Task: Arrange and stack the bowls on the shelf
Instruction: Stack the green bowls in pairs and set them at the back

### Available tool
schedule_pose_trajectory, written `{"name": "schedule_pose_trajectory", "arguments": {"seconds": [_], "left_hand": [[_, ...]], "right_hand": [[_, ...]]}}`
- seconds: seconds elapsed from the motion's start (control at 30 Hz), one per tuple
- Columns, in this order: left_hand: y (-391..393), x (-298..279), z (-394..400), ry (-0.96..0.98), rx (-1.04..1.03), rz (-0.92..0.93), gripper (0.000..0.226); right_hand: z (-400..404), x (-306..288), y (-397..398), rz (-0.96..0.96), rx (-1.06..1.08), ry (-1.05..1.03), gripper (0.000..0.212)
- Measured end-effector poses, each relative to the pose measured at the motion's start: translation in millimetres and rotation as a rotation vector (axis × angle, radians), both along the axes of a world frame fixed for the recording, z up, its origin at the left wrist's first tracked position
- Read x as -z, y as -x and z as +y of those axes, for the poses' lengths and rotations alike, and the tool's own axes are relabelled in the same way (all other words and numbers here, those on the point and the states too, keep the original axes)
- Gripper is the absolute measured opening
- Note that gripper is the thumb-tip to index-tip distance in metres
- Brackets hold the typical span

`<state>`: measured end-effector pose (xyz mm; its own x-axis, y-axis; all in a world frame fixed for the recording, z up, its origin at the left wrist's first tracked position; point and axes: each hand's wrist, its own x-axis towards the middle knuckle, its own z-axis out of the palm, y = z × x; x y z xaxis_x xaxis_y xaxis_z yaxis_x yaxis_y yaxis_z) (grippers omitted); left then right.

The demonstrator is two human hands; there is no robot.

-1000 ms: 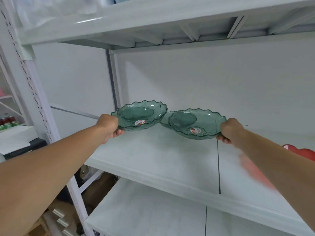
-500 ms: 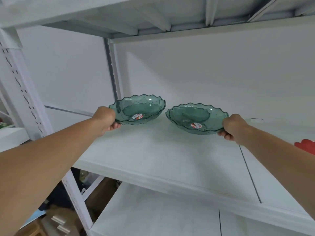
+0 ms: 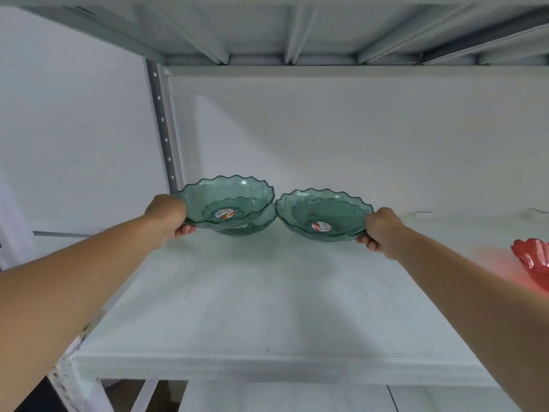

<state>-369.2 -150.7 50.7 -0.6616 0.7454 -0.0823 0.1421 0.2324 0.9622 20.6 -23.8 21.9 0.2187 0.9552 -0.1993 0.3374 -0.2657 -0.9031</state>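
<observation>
Your left hand is closed on the near-left rim of a translucent green scalloped bowl, with the back of the hand toward you, the thumb side over the rim's top edge and the fingertips curled up underneath it. That bowl sits tilted toward you, and a second green rim shows just below and to the right of it, so it looks as though there are two nested there; whether your fingers pinch both or only the upper one cannot be told. Your right hand grips the near-right rim of the other green bowl in the same way, knuckles on top and fingertips tucked under the edge. The two green bowls are side by side over the back part of the white shelf, their scalloped rims touching or nearly touching in the middle; whether their bases rest on the board is not clear. Each carries a small red-and-white sticker inside. A red bowl lies at the far right edge of the shelf, well apart from your right hand.
</observation>
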Motion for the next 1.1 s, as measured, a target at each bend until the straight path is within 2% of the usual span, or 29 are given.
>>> {"name": "schedule_pose_trajectory", "arguments": {"seconds": [0.33,0.6,0.7,0.77,0.9,1.0,1.1], "left_hand": [[16,-3,67,-0.022,0.047,-0.050,0.028],[16,7,128,0.074,-0.024,-0.008,0.027],[18,19,145,0.098,-0.044,0.020,0.022],[18,27,152,0.107,-0.057,0.063,0.019],[19,39,159,0.168,-0.072,0.235,0.021],[22,45,159,0.279,-0.097,0.500,0.025],[26,51,160,0.343,-0.118,0.597,0.024]], "right_hand": [[41,-27,0,-0.041,0.078,-0.023,0.022],[98,-18,17,-0.125,0.088,0.041,0.023],[110,-6,19,-0.126,0.090,0.055,0.030],[119,3,19,-0.176,0.104,0.019,0.025],[116,5,20,-0.461,0.074,-0.092,0.011],[110,5,17,-0.556,0.040,-0.081,0.016],[107,12,15,-0.604,0.050,-0.084,0.024]]}}
